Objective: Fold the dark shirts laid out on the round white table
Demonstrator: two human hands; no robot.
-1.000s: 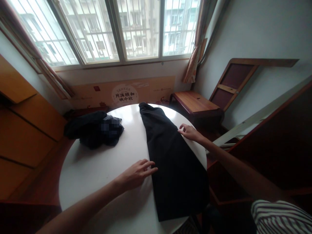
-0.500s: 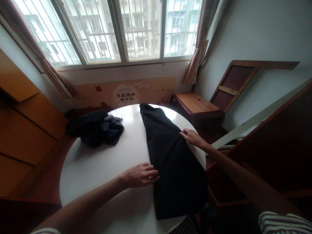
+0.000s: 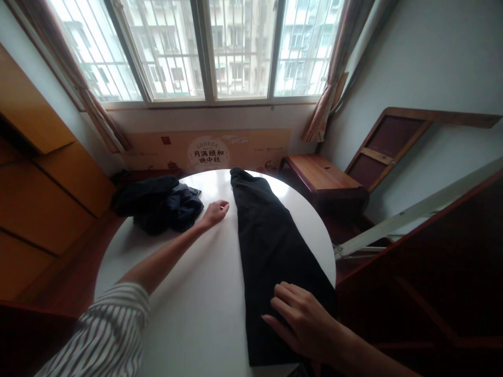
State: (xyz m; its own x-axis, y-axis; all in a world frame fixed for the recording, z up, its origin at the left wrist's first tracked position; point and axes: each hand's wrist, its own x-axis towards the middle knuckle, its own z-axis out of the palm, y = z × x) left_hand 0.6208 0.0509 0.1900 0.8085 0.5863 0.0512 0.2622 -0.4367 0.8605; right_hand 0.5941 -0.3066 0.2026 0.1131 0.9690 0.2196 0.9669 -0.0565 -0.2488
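Note:
Black trousers (image 3: 271,246), folded lengthwise into a long strip, lie on the round white table (image 3: 188,309). Their narrow gathered end points toward the window and the wide end lies near me. My left hand (image 3: 217,212) hovers just left of the far part of the trousers, apart from them, its fingers curled in with nothing visible held. Over the wide near end is my right hand (image 3: 301,317), palm down, thumb and fingers apart. Whether its fingertips press on the cloth I cannot tell.
A crumpled pile of dark clothes (image 3: 161,204) sits at the table's left edge. Behind the table to the right stands a low wooden stool-like table (image 3: 322,173). Orange cabinets (image 3: 47,204) line the left, and a white metal rail (image 3: 412,214) slants at the right.
My left hand has left the trousers' near left edge and reached forward, toward their far end. My right hand has let go of the right edge and come back over the near end.

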